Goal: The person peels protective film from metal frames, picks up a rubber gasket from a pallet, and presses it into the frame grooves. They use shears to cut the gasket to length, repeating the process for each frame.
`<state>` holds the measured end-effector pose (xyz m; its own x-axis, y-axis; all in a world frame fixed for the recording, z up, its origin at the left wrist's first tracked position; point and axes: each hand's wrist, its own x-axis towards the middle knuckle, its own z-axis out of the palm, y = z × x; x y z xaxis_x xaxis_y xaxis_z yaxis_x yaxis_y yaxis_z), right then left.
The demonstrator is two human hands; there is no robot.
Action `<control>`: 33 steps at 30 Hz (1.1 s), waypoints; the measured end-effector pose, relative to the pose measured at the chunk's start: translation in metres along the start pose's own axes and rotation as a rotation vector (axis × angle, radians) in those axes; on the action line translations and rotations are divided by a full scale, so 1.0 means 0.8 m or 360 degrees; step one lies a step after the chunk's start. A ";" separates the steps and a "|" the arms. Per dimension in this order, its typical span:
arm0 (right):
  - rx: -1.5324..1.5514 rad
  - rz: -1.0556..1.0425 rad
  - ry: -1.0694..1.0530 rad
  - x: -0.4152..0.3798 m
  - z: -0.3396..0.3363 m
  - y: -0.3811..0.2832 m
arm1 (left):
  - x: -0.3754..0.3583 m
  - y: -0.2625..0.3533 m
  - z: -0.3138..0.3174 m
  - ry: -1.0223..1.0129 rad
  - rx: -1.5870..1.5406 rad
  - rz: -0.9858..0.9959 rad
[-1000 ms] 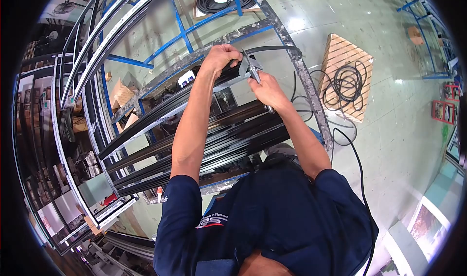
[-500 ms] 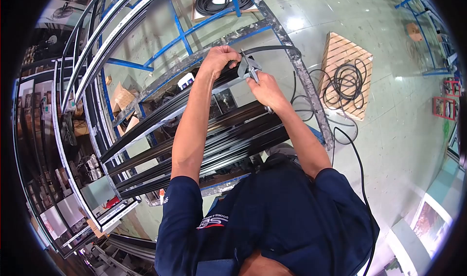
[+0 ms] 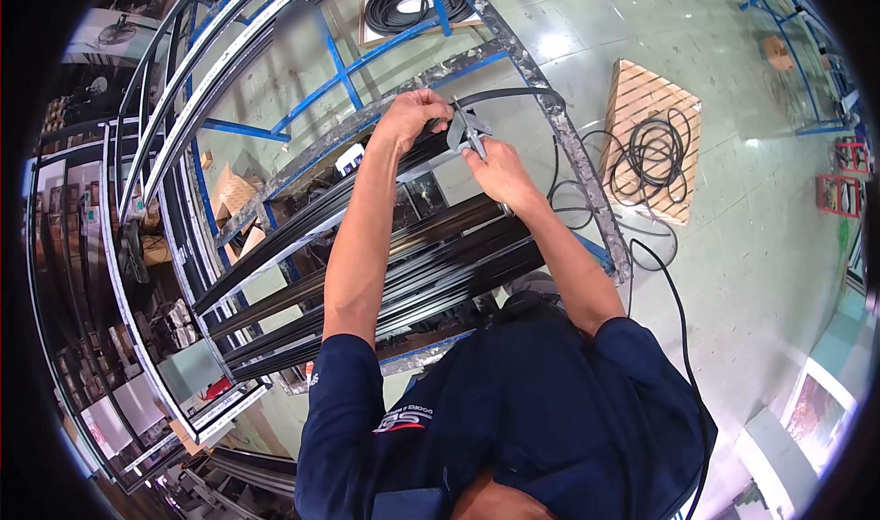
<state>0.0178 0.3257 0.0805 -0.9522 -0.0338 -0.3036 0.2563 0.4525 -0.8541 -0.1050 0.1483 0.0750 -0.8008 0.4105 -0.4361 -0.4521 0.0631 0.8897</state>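
Pale, shiny floor (image 3: 724, 272) spreads across the room until the round dark border cuts it off. On it stands an open metal stand (image 3: 596, 190) with speckled rails, carrying long dark bars (image 3: 458, 249) side by side, perhaps so that they rest within reach. The left forearm hides part of them. Beside the stand, a striped board (image 3: 632, 84) lies under a loose coil of black cord (image 3: 653, 158), possibly keeping it off the floor. Over the stand's far corner, the right hand (image 3: 500, 171) is wrapped around a grey tool (image 3: 469, 133), its head pointing away from the body. The left hand (image 3: 418, 118) has its fingertips pinched on a black strip (image 3: 509, 92) just beside that head, seemingly to steady it; the strip arches from there to the rail. Fingers cover the pinched end, and whether the tool's mouth grips the strip is too small to tell.
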 end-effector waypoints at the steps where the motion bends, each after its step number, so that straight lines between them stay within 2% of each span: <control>1: 0.0002 0.0007 0.0004 0.001 0.001 0.002 | 0.001 0.005 0.002 0.0015 -0.0036 -0.0056; 3: 0.0001 0.0017 0.0009 0.004 0.003 0.008 | 0.004 0.019 0.004 0.0051 -0.0112 -0.0164; 6: -0.0079 0.0005 0.0039 0.008 0.005 0.014 | 0.030 0.043 0.024 -0.0044 0.0595 -0.0214; 7: -0.0094 0.0014 0.0037 0.007 0.003 0.008 | 0.042 0.047 0.031 -0.0199 0.0809 -0.0151; 10: -0.0127 0.0063 0.0043 0.003 -0.007 -0.001 | 0.073 0.055 0.053 -0.0337 0.1221 -0.0087; 11: -0.0127 0.0086 0.0039 0.005 -0.006 -0.002 | 0.081 0.053 0.061 -0.0227 0.1362 -0.0048; 14: -0.0100 0.0059 0.0060 0.013 -0.004 0.008 | 0.100 0.051 0.074 -0.0227 0.1304 0.0022; 15: -0.0088 0.0021 0.0075 0.017 -0.003 0.008 | 0.078 0.070 0.092 -0.0177 0.1237 0.0193; 18: -0.0203 -0.0029 -0.0183 -0.005 -0.033 0.000 | 0.063 0.093 0.117 -0.0169 0.1039 0.0325; 20: 0.0001 0.0172 -0.0479 -0.031 -0.074 -0.005 | 0.048 0.108 0.109 -0.0175 0.1079 0.0360; 21: 0.0103 0.0272 -0.0631 -0.045 -0.092 -0.001 | 0.027 0.118 0.102 -0.0150 0.1024 0.0362; 23: 0.0667 -0.0031 -0.0476 -0.072 -0.118 0.034 | -0.027 0.135 0.081 -0.0170 0.1030 0.0409; 25: 0.0776 -0.0150 -0.0045 -0.081 -0.134 0.049 | -0.093 0.145 0.056 -0.0208 0.1037 0.0451; 26: 0.0621 -0.0223 0.0019 -0.085 -0.154 0.036 | -0.127 0.147 0.044 -0.0198 0.0982 0.0448; 27: 0.0739 -0.0350 0.0129 -0.075 -0.157 0.046 | -0.169 0.155 0.037 -0.0111 0.0989 0.0398; 30: 0.0705 -0.0399 0.0165 -0.068 -0.151 0.007 | -0.258 0.167 -0.020 0.0134 0.1013 0.0427; 33: 0.0548 -0.0523 -0.0084 -0.039 -0.104 -0.008 | -0.335 0.182 -0.075 0.0402 0.1094 0.0497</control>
<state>0.0318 0.3980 0.1308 -0.9846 -0.1747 -0.0076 -0.0081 0.0889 -0.9960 0.0206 -0.0069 0.3135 -0.9526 0.2884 -0.0968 0.0858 0.5599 0.8241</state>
